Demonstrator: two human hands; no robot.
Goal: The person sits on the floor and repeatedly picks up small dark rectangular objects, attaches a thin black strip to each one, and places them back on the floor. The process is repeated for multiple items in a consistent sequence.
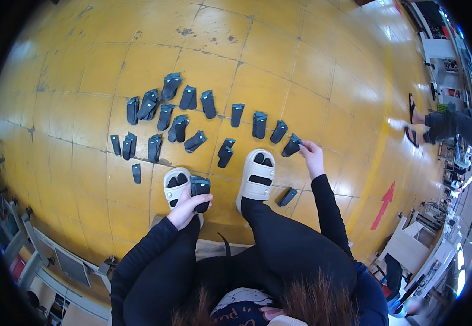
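My left hand [186, 208] grips a small stack of dark grey flat pieces [199, 190] just above my left white sandal [175, 185]. My right hand [312, 156] reaches forward and pinches one dark grey piece [292, 145] resting on the yellow tiled floor [279, 60]. Several more dark pieces [172, 117] lie spread in loose rows on the floor ahead of my feet. One piece [287, 196] lies beside my right white sandal [257, 177].
Another person's sandalled feet and dark trouser leg [436, 124] stand at the right. A red arrow [383, 204] is painted on the floor at lower right. Metal racks [18, 239] line the left edge; benches and equipment [442, 49] sit at far right.
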